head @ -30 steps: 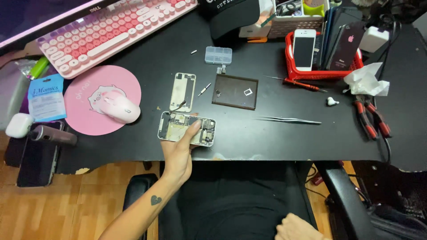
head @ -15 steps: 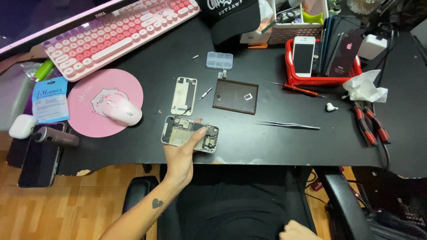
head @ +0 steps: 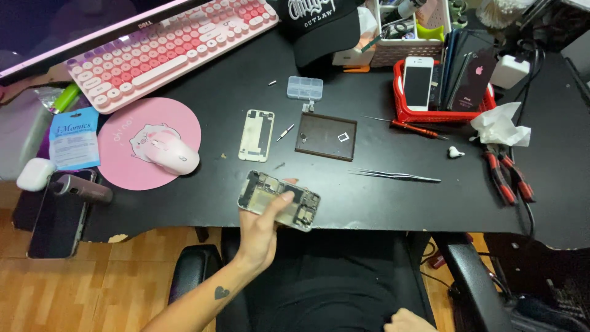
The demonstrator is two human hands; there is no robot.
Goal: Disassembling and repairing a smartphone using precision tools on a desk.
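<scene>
Black desk point(head: 381, 203) seen from above, cluttered with repair tools, with a wooden floor and a dark chair below its near edge. At the near edge, the person's left hand point(head: 261, 224) grips an opened phone body point(head: 279, 200), thumb pressed on top and fingers wrapped underneath, so the exposed circuitry and metal shields face up; the phone sits slightly tilted, partly over the desk edge. Just beyond it lies a cream-coloured phone back frame point(head: 256, 135), flat on the desk, with a small screwdriver bit point(head: 284, 131) beside it. To the right of that is a brown rectangular mat point(head: 326, 136) holding a small white part, and behind it a clear compartment box point(head: 305, 88). Thin metal tweezers point(head: 396, 176) lie to the right of the held phone, well apart from it. Further right are a red-handled screwdriver point(head: 409, 127), a red tray point(head: 402, 107) holding upright phones, a crumpled white tissue point(head: 501, 125) and red-handled pliers point(head: 507, 178). To the left sits a round pink mouse pad point(head: 123, 172) with a pink mouse point(head: 173, 157), and a pink keyboard point(head: 166, 46) at the back. The right hand point(head: 409, 321) shows only partly at the bottom edge, over the lap, and its grip cannot be told.
</scene>
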